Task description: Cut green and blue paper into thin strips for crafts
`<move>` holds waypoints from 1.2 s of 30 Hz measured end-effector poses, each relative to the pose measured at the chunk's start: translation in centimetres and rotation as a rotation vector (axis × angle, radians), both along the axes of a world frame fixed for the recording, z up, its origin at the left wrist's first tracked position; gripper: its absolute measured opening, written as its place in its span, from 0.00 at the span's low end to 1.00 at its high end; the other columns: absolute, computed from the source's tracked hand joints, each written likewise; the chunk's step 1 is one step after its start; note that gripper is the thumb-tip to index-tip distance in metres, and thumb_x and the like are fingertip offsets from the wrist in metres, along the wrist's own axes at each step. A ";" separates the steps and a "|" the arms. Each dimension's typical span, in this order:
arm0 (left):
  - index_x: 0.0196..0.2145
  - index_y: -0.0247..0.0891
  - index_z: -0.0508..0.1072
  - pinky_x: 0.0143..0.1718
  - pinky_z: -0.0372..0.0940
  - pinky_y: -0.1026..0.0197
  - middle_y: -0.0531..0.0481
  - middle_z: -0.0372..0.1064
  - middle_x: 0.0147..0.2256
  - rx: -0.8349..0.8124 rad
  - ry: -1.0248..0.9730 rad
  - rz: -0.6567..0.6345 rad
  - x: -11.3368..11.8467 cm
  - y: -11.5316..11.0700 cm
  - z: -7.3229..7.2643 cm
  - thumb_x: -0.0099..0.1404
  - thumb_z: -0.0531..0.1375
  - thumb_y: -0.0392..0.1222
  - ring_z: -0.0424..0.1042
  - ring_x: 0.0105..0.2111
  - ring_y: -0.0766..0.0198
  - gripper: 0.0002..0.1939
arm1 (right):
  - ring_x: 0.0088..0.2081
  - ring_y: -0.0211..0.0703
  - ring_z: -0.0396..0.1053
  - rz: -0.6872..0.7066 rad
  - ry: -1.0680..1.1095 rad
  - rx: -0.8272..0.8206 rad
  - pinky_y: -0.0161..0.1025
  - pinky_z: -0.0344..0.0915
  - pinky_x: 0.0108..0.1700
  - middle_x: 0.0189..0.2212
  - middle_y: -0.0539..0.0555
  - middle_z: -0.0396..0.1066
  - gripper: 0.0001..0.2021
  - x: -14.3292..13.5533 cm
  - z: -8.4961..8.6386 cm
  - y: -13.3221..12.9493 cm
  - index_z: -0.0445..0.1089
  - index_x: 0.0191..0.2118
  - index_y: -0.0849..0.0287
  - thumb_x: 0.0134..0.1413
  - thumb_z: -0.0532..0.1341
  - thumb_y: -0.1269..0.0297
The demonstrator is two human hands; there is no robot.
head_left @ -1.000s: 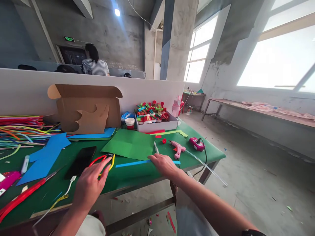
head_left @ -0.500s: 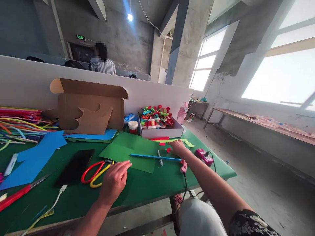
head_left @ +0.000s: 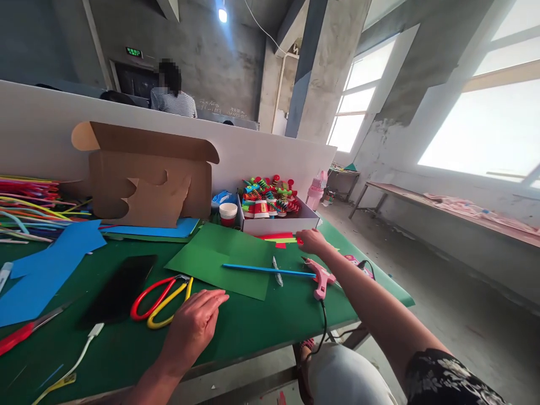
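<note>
The right hand [head_left: 312, 241] has its fingers drawn together on a small red piece [head_left: 299, 241], which shows at their tips just beside the red and yellow-green strips [head_left: 280, 238] on the desk [head_left: 253, 320]. The pink glue gun [head_left: 321, 278] lies near, on the wrist side. The left hand [head_left: 194, 323], fingers loosely extended, side by side and holding nothing, is between the scissors [head_left: 154, 309] and the green sheet's [head_left: 219, 253] near edge.

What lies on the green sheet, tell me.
Part of a blue strip lies on the green sheet; the rest extends past its right edge. The part beneath the strip is covered.
</note>
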State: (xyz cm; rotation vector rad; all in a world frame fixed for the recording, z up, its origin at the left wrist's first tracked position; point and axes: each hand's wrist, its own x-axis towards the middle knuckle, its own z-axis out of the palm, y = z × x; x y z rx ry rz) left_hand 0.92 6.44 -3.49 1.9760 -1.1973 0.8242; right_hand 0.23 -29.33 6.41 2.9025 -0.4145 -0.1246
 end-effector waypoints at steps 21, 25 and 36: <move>0.38 0.40 0.80 0.37 0.73 0.62 0.49 0.79 0.34 0.050 0.066 -0.022 0.2 -0.5 -0.3 0.66 0.49 0.28 0.77 0.35 0.63 0.20 | 0.42 0.49 0.73 0.317 0.140 0.194 0.38 0.65 0.39 0.44 0.56 0.76 0.17 -3.6 -1.2 8.6 0.73 0.49 0.56 0.51 0.63 0.70; 0.37 0.40 0.80 0.36 0.73 0.61 0.49 0.79 0.34 0.050 0.070 -0.019 0.1 -0.5 -0.4 0.66 0.48 0.29 0.78 0.35 0.62 0.20 | 0.43 0.49 0.73 0.326 0.155 0.158 0.37 0.64 0.38 0.44 0.58 0.76 0.16 -3.6 -1.0 8.8 0.72 0.50 0.57 0.58 0.57 0.72; 0.38 0.40 0.80 0.36 0.73 0.62 0.49 0.79 0.34 0.079 0.116 -0.062 0.3 -0.3 -0.5 0.66 0.49 0.30 0.78 0.34 0.63 0.19 | 0.47 0.49 0.71 0.116 0.021 0.030 0.39 0.63 0.46 0.49 0.61 0.73 0.18 -0.4 3.8 1.5 0.72 0.52 0.59 0.60 0.52 0.76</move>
